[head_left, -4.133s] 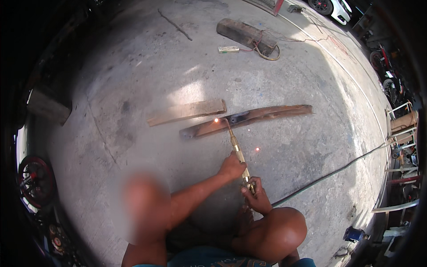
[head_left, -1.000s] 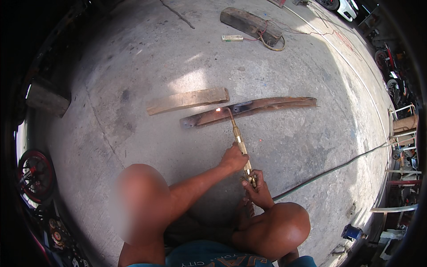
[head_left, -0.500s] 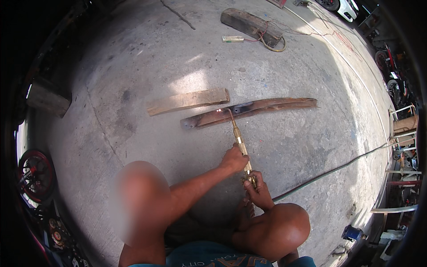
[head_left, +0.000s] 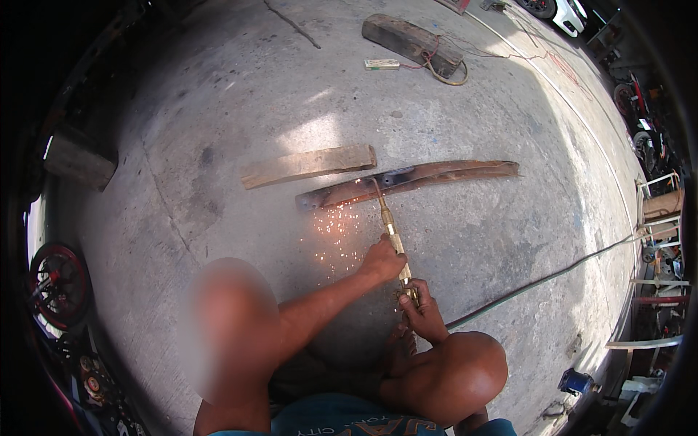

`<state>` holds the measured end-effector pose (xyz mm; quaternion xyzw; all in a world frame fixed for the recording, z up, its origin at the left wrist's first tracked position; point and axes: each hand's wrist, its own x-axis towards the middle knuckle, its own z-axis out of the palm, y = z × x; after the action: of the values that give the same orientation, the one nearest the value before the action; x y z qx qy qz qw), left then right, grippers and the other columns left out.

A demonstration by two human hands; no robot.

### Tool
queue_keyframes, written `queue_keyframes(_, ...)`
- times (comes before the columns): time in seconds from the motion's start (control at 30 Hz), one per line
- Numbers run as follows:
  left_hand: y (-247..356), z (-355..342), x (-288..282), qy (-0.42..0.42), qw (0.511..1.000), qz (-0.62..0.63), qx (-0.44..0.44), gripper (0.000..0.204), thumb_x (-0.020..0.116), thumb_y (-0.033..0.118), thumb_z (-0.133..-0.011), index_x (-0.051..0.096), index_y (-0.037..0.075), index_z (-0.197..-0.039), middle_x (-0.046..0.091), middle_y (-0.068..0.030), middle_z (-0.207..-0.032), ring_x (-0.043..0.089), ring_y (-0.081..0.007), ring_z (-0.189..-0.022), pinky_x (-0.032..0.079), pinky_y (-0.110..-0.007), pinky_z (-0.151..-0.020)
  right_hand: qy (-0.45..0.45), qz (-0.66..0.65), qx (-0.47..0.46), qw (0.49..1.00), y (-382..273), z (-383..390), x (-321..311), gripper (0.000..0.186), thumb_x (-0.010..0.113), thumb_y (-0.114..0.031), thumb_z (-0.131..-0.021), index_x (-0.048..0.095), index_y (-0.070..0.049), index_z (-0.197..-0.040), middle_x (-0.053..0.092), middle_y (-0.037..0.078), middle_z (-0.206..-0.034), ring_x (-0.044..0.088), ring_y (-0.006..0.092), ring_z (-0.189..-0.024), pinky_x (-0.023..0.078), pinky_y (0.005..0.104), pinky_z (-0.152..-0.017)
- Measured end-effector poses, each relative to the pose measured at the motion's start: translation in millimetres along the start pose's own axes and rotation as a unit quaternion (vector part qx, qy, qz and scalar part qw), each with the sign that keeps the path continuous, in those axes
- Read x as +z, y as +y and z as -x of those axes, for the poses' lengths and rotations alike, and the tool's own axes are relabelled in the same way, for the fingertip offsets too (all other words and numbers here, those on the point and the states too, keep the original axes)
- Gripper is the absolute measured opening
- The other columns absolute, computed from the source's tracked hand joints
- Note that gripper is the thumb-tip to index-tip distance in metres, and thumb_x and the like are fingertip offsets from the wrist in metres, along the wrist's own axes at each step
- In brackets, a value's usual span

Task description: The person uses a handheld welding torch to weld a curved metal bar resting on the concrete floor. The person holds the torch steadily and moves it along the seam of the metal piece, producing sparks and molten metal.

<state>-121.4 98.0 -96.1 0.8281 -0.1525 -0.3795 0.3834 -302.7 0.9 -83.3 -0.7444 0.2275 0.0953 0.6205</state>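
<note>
A brass cutting torch [head_left: 391,231] slants up from my hands, its bent tip at the left part of a rusty steel angle bar [head_left: 451,171] on the concrete. At the tip a small bright spot glows on the metal. Orange sparks [head_left: 338,232] spray from the bar toward me, left of the torch. My left hand [head_left: 383,262] is closed round the torch's barrel. Nearer to me, my right hand [head_left: 424,311] grips its rear end by the valve knobs. A wooden plank [head_left: 309,166] lies just beyond the bar's left end.
A dark wooden block [head_left: 400,40] with a cable loop and a small pale box [head_left: 382,65] lie farther off. A green hose [head_left: 538,280] runs rightward from my right knee. A motorcycle wheel [head_left: 57,285] stands at left, a blue object [head_left: 576,381] at lower right.
Sparks have burst from the bar and spread toward me, where none showed before. The torch and both hands have hardly moved.
</note>
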Motion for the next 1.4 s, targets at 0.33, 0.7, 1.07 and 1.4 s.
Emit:
queue_keyframes(0.33, 4, 2, -4, -0.017, 0.999, 0.026, -0.042, 0.064, 0.072, 0.029, -0.09, 0.047, -0.009, -0.136, 0.065, -0.0327, -0.122, 0.064, -0.0458, -0.117, 0.051, -0.047, -0.103, -0.015, -0.017, 0.03, 0.999, -5, 1, -1, 0.037, 0.064, -0.029, -0.103, 0.044, -0.014, -0.131, 0.064, 0.007, -0.081, 0.063, 0.0153, -0.06, 0.052, 0.0332, -0.054)
queue_keyframes(0.7, 7, 4, -5, -0.022, 0.998, 0.028, -0.047, 0.055, 0.07, 0.027, -0.092, 0.051, -0.008, -0.13, 0.066, -0.0312, -0.12, 0.065, -0.0442, -0.116, 0.051, -0.047, -0.101, 0.006, -0.015, 0.043, 0.999, 0, 0, 1, 0.047, 0.072, -0.024, -0.098, 0.037, -0.016, -0.128, 0.062, 0.009, -0.084, 0.062, 0.0165, -0.062, 0.053, 0.034, -0.05)
queue_keyframes(1.07, 0, 2, -2, -0.01, 1.0, 0.025, -0.003, 0.067, 0.066, 0.023, -0.087, 0.039, -0.018, -0.133, 0.066, -0.0381, -0.111, 0.067, -0.048, -0.108, 0.056, -0.049, -0.093, 0.001, -0.015, 0.034, 0.999, 1, 1, 0, 0.045, 0.071, -0.025, -0.099, 0.037, -0.016, -0.127, 0.061, 0.009, -0.085, 0.062, 0.016, -0.063, 0.053, 0.0339, -0.05)
queue_keyframes(1.4, 3, 4, -4, -0.009, 1.0, 0.023, -0.015, 0.064, 0.068, 0.024, -0.088, 0.043, -0.015, -0.132, 0.065, -0.036, -0.115, 0.066, -0.048, -0.111, 0.054, -0.049, -0.096, -0.005, -0.006, 0.017, 1.0, 3, 1, -1, 0.041, 0.066, -0.026, -0.102, 0.037, -0.015, -0.129, 0.061, 0.008, -0.081, 0.062, 0.0164, -0.06, 0.051, 0.0341, -0.054)
